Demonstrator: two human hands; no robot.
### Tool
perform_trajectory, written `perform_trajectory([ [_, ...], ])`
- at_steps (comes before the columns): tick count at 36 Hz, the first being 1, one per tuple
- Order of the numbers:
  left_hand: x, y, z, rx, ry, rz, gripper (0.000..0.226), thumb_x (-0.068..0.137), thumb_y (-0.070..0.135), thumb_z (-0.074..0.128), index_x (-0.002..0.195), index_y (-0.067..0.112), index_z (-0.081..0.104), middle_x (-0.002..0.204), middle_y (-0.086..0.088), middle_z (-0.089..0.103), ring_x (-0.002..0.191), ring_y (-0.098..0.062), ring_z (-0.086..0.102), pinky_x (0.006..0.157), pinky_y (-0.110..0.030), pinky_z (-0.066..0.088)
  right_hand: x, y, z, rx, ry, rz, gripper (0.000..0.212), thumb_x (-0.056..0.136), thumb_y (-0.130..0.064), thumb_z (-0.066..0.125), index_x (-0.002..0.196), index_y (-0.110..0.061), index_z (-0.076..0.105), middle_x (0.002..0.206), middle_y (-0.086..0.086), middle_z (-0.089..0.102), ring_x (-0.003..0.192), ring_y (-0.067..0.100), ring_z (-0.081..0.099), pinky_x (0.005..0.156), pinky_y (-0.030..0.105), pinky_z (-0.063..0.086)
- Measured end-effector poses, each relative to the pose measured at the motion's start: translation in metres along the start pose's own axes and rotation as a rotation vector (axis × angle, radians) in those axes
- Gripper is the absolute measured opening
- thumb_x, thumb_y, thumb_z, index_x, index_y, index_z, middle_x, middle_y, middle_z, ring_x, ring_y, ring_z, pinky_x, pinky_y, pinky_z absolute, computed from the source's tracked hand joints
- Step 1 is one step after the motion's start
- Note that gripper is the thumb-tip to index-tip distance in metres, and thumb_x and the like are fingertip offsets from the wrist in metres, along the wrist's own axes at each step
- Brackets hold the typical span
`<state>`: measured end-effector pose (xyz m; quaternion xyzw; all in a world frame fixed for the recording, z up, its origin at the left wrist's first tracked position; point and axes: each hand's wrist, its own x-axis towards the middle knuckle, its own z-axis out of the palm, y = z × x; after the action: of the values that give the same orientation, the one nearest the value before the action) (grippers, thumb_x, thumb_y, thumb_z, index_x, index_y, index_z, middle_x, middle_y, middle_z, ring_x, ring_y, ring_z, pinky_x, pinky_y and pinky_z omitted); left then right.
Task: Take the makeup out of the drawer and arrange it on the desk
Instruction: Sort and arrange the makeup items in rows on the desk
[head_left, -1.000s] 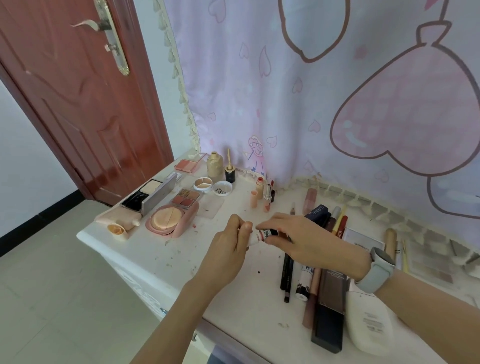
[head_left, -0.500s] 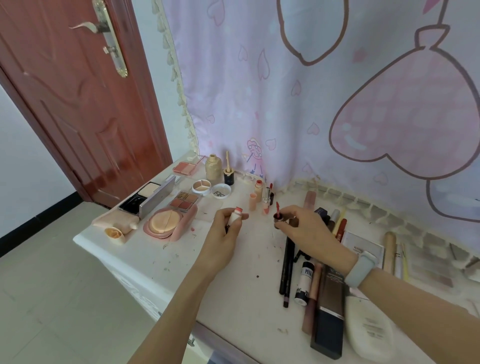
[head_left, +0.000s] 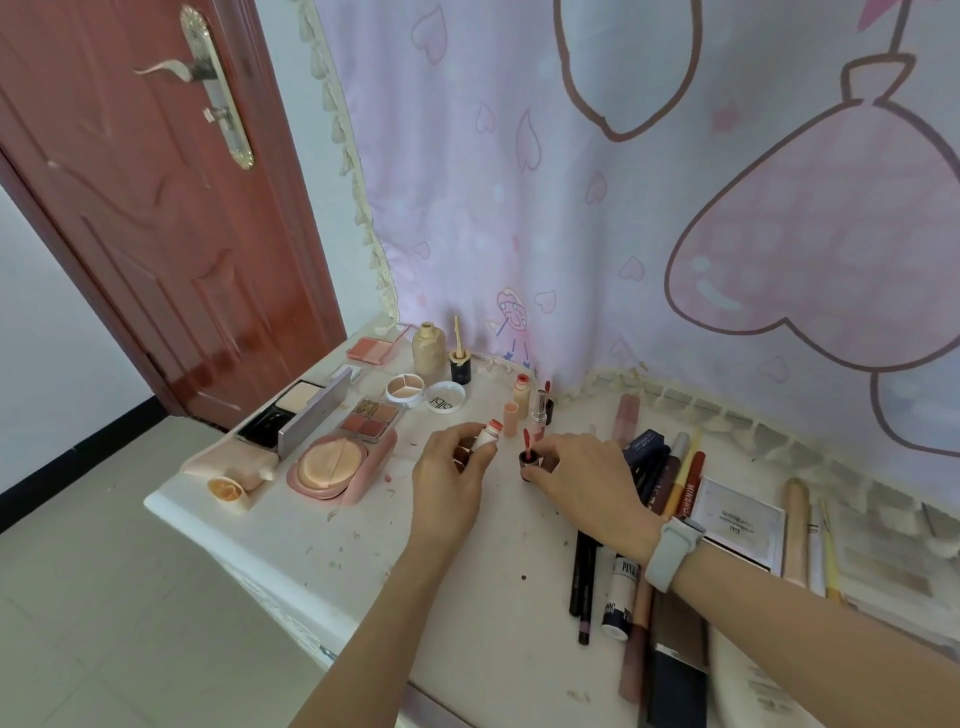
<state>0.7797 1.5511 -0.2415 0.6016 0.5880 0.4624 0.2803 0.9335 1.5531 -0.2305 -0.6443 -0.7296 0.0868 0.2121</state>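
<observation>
My left hand grips a small white lip gloss tube with a red open neck, tilted up to the right. My right hand pinches the tube's dark cap, its red wand applicator pointing up, the cap's base close to the white desk. Just behind stand several small lip products. To the left lie a pink cushion compact, an eyeshadow palette and an open black compact. Pencils and tubes lie in a row under my right arm.
A pink curtain hangs along the desk's back edge. A red-brown door stands at the left, beyond the desk's left end. A gold bottle, round pots and a blush palette sit at the back left. A white box lies right.
The two hands were joined on the closed tube; they pulled apart, the cap with its wand coming off in the right hand, which then lowered toward the desk.
</observation>
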Motion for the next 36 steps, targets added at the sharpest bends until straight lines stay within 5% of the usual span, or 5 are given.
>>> perform_trajectory([
  [11,0.008,-0.002,0.01,0.038,0.02,0.046,0.033,0.092,0.016,0.057,0.125,0.011,0.056,0.101,0.001,0.057,0.093,-0.01,0.057,0.07,0.002,0.039,0.003,0.001,0.008,-0.103,0.054,0.008,0.024,0.089,-0.044,0.051,0.101,-0.029,0.065,0.091,-0.007,0.067,0.093,0.02,0.052,0.077,0.034,0.028],
  [15,0.007,-0.002,0.01,0.13,0.003,0.138,0.023,0.093,0.025,0.057,0.112,0.015,0.066,0.103,0.0,0.062,0.087,-0.004,0.053,0.075,0.004,0.032,0.004,0.001,0.008,-0.152,0.05,0.02,0.029,0.09,-0.048,0.048,0.102,-0.029,0.066,0.092,-0.008,0.067,0.096,0.018,0.051,0.081,0.035,0.029],
  [23,0.011,-0.003,0.012,0.132,-0.015,0.104,0.018,0.09,0.027,0.061,0.105,0.019,0.069,0.091,0.006,0.071,0.086,-0.013,0.061,0.078,-0.022,0.04,0.004,0.0,0.007,-0.308,0.051,-0.009,0.036,0.09,-0.052,0.044,0.09,-0.024,0.066,0.09,-0.004,0.067,0.092,0.019,0.052,0.081,0.037,0.03],
  [32,0.008,-0.002,0.011,0.263,-0.037,0.098,0.041,0.09,0.026,0.061,0.128,0.013,0.055,0.118,-0.001,0.063,0.11,-0.022,0.053,0.094,-0.03,0.039,-0.001,0.007,0.0,-0.403,0.049,-0.077,0.039,0.09,-0.054,0.044,0.099,-0.024,0.066,0.097,-0.005,0.067,0.096,0.018,0.053,0.087,0.036,0.03],
  [36,-0.006,-0.005,0.007,0.415,-0.049,0.103,0.045,0.092,0.028,0.055,0.135,0.017,0.047,0.134,-0.002,0.052,0.125,-0.021,0.041,0.102,-0.033,0.03,-0.002,0.022,-0.024,-0.273,0.16,-0.08,0.037,0.091,-0.05,0.045,0.087,-0.019,0.066,0.08,-0.003,0.065,0.075,0.012,0.048,0.069,0.028,0.038],
])
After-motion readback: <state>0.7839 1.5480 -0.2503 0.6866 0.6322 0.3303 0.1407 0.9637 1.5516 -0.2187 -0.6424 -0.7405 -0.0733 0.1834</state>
